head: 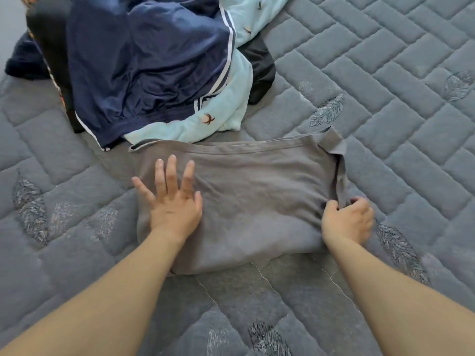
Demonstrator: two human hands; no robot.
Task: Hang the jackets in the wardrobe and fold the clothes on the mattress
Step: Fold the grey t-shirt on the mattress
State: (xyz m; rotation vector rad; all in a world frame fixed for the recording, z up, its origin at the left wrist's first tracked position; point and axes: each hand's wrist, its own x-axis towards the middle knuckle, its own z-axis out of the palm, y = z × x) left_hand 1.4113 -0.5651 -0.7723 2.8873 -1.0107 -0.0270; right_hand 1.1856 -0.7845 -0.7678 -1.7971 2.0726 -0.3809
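A grey shirt [254, 201] lies partly folded on the grey quilted mattress [385, 86], its collar at the right end. My left hand [172, 201] presses flat on the shirt's left part with fingers spread. At the shirt's right edge, just below the collar, my right hand [347, 219] pinches the fabric with curled fingers. Behind the shirt sits a heap of clothes: a navy garment with white stripes [144, 65] on top of a light blue fleece piece [223, 106].
Black clothing [259, 65] pokes out at the heap's right side, and more dark items [48, 47] lie at its left. Quilted mattress surface with feather patterns spreads to the right and toward me.
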